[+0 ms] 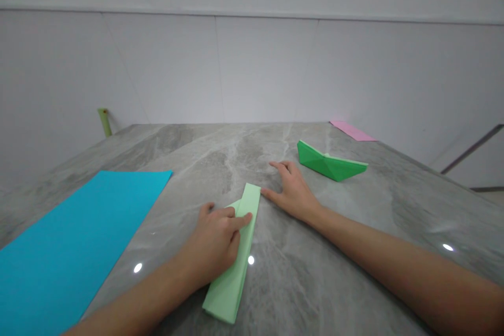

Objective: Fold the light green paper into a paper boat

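Observation:
A pale green strip of folded paper (228, 290) lies lengthwise on the grey marbled table, with a second layer's corner sticking out at its upper left. My left hand (216, 244) rests over the strip and pins it down, the index finger stretched across it and other fingers curled. At the strip's far end is my right hand (293, 191), its fingers apart; the thumb tip touches or nearly touches the paper's edge. Beyond my right hand stands a darker green folded paper boat (333, 164).
A large blue sheet (88, 236) covers the table's left side. Near the far right edge lies a pink sheet (352, 130). The marbled table (315, 283) meets a white wall (260, 68) at the back. A green strip (104, 122) shows past the table's left edge.

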The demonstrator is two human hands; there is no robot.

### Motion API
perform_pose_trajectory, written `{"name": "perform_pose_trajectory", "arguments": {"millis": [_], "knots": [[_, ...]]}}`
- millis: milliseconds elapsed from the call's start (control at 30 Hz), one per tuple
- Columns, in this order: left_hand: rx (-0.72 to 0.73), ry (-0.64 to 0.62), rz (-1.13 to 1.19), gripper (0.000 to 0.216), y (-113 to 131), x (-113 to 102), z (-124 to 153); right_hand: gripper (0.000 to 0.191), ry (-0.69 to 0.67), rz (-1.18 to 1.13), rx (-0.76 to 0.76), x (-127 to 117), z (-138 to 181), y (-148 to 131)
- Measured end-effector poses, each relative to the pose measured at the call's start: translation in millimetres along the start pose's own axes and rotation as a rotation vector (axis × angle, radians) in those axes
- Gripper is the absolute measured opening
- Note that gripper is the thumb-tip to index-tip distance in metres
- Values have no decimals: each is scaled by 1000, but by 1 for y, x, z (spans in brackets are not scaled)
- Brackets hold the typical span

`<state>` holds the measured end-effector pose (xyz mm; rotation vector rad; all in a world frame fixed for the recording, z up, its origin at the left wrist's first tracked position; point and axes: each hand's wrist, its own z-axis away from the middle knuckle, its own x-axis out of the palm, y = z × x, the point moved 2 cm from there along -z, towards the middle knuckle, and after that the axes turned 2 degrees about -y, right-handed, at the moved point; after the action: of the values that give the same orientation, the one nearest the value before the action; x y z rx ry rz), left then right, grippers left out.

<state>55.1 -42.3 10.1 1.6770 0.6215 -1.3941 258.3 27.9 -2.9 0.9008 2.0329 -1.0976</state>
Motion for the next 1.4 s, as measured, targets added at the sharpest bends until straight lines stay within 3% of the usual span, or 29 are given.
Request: {"name": "perform_pose_trajectory", "arguments": {"millis": [433,600,1000,1400], "knots": [[65,-48,69,45,-3,-8,2,64,-41,-17,-21,-2,2,0],[128,-110,92,49,-5,-15,1,59,-16,-25,-26,1,1,7],[138,-107,65,46,-9,-14,-2,54,25,-9,-35,-1,-1,-1],[150,-134,56,48,-9,-15,-5,64,4,31,-38,0,-1,-5]]}}
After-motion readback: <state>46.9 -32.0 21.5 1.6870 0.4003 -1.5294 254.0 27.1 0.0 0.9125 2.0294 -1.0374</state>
